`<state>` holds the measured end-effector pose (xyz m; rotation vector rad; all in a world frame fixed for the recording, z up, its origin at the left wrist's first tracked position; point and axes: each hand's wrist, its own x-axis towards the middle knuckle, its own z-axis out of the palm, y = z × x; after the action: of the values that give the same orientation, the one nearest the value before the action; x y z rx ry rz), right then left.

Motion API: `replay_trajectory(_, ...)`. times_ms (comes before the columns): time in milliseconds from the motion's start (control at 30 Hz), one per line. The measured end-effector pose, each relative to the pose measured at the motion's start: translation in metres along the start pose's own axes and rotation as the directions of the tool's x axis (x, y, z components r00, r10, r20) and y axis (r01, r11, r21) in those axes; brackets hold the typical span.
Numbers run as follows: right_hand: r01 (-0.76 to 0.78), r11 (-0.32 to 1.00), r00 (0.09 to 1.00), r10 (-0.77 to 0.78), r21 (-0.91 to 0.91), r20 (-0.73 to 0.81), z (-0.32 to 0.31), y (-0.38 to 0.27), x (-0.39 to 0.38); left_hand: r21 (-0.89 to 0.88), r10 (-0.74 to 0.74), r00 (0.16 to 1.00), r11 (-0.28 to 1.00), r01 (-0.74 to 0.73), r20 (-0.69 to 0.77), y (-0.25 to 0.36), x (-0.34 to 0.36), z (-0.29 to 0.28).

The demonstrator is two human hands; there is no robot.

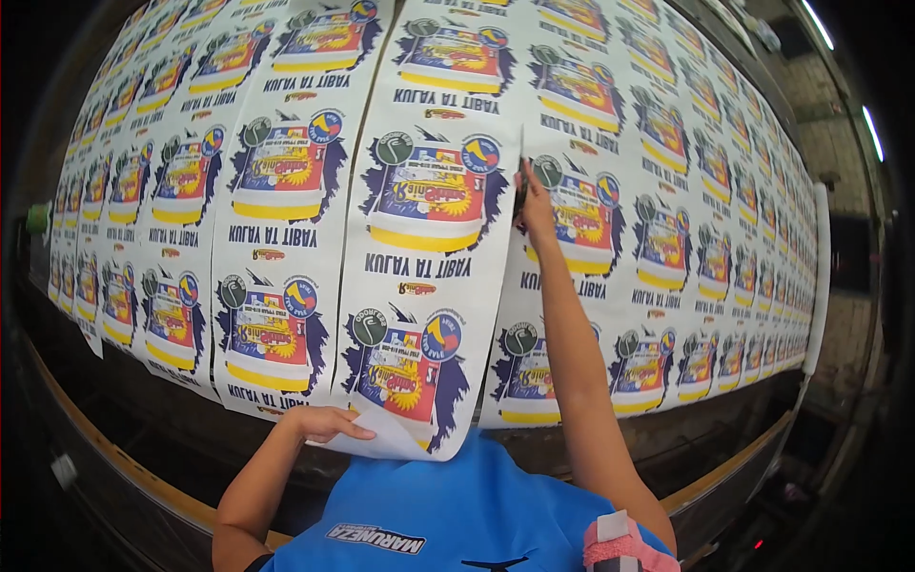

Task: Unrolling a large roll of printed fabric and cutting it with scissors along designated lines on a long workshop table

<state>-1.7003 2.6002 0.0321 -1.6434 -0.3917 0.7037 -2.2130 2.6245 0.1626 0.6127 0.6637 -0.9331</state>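
Note:
A wide white printed sheet (505, 276), covered in repeated colourful designs in blue, yellow and red, spreads over a large table. Its left part is divided into long strips. In my right hand (538, 205), reaching far up the sheet, is a pair of dark-handled scissors (520, 195); the thin blade points away from me along the gap between two columns of prints. My left hand (329, 424) is at the near end of one printed strip (419, 257), pinching its lower edge. That corner is folded up, showing the plain white underside. My fingers partly hide the grip.
A wooden rail (124, 462) runs along the table's near side, close to my body. At the right edge the sheet meets a pale roller or bar (820, 276). A pink cloth-like item (620, 543) is on my right upper arm. Ceiling lights (872, 133) shine at the far right.

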Motion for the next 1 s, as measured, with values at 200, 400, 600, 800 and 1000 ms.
replay_trajectory(200,-0.114,0.994,0.992,0.113,0.000,0.058,0.012,-0.037,0.106,-0.301,-0.038,0.998,0.953,0.024,-0.043,-0.018,-0.018,-0.009)
replay_trajectory(400,-0.086,0.987,0.995,0.091,-0.134,0.030,0.023,-0.067,0.210,-0.442,-0.027,1.000,0.897,0.021,-0.006,-0.036,-0.018,-0.007)
replay_trajectory(600,0.036,0.994,0.993,-0.025,-0.099,0.113,0.016,-0.101,0.221,-0.595,-0.027,0.990,0.801,-0.063,-0.141,-0.038,-0.024,-0.003)
replay_trajectory(800,0.058,0.986,0.998,-0.051,-0.155,0.043,-0.053,-0.067,0.040,-0.311,0.588,0.809,0.772,-0.554,0.018,0.014,0.014,0.005)
replay_trajectory(1000,-0.027,0.994,0.942,0.060,0.106,-0.330,-0.229,0.020,-0.212,0.941,0.745,0.577,0.298,0.162,-0.335,0.008,0.068,0.028)
